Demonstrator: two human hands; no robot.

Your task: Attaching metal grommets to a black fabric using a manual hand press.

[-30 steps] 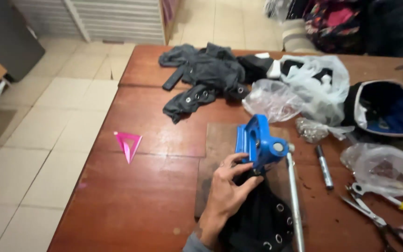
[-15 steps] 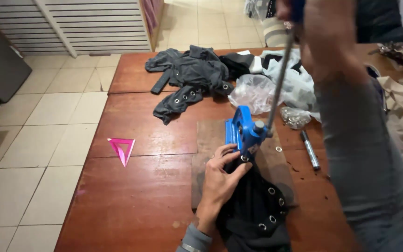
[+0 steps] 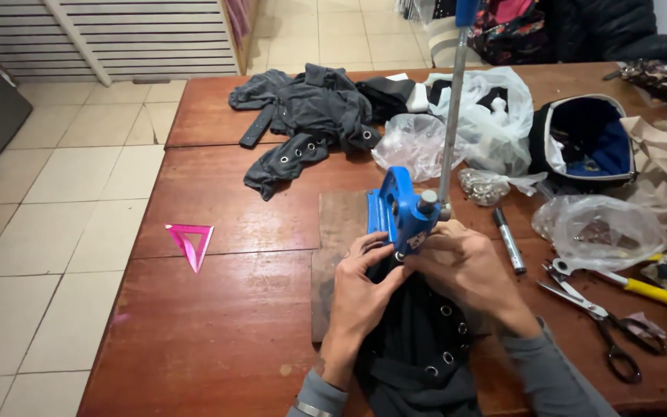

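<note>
Head view. My left hand (image 3: 364, 287) and right hand (image 3: 468, 266) meet at the base of a blue eyelet press (image 3: 401, 212), which stands upright on a wooden board (image 3: 337, 232) on the bench (image 3: 218, 324). Both hands are closed on a black fabric piece (image 3: 422, 347) set with metal eyelets; their fingertips pinch its upper edge directly beneath the press head. The fabric runs from the press toward me across the board. The press lever (image 3: 451, 108) rises nearly vertical, with neither hand on it. Just right of my right hand lies a black marker (image 3: 509, 241); farther right are scissors (image 3: 604, 328) and a yellow-handled tool (image 3: 642, 287). A grey garment (image 3: 306, 116) lies at the far side, and a pink triangle (image 3: 189, 242) lies at the left edge.
</note>
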